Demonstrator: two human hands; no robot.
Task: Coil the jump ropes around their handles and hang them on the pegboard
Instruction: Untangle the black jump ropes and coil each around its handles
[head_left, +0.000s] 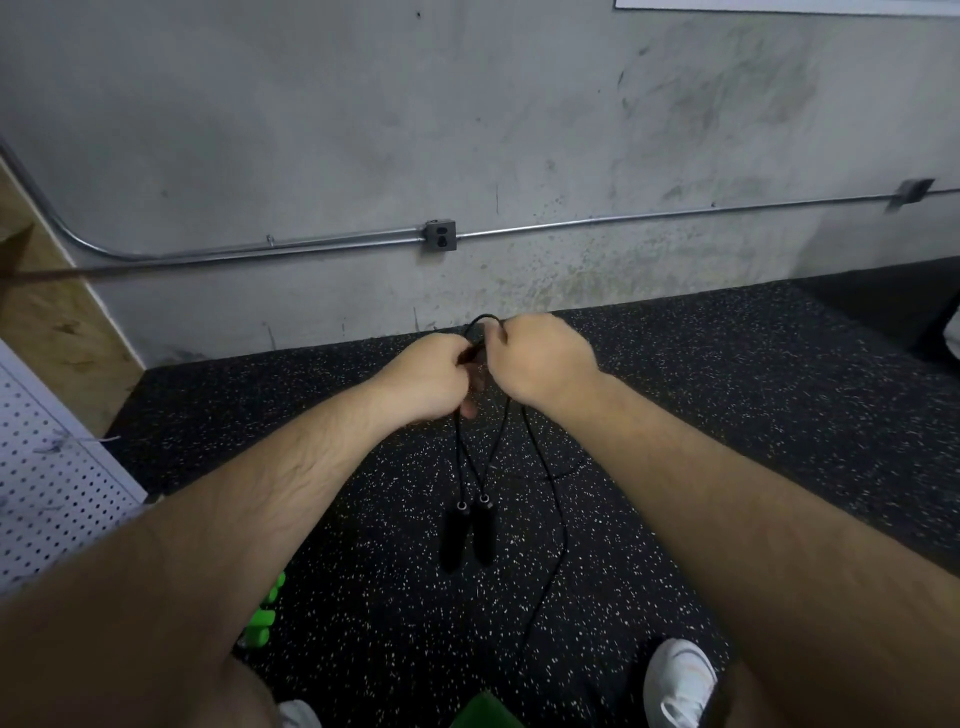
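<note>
A black jump rope (540, 457) hangs from both my hands in front of me. My left hand (423, 376) grips the cord with curled fingers. Right beside it, my right hand (540, 361) pinches a small loop of the cord that arches over its fingers. Two black handles (467, 535) dangle side by side below my hands, above the floor. One long strand of the cord trails down to the right toward my shoe. The white pegboard (47, 483) leans at the left edge, away from both hands.
Speckled black rubber floor (675, 415) runs to a grey concrete wall with a metal conduit and outlet box (440, 235). Green handles (262, 618) lie on the floor at lower left. My white shoe (678, 680) stands at lower right. A wooden panel (41, 291) leans at left.
</note>
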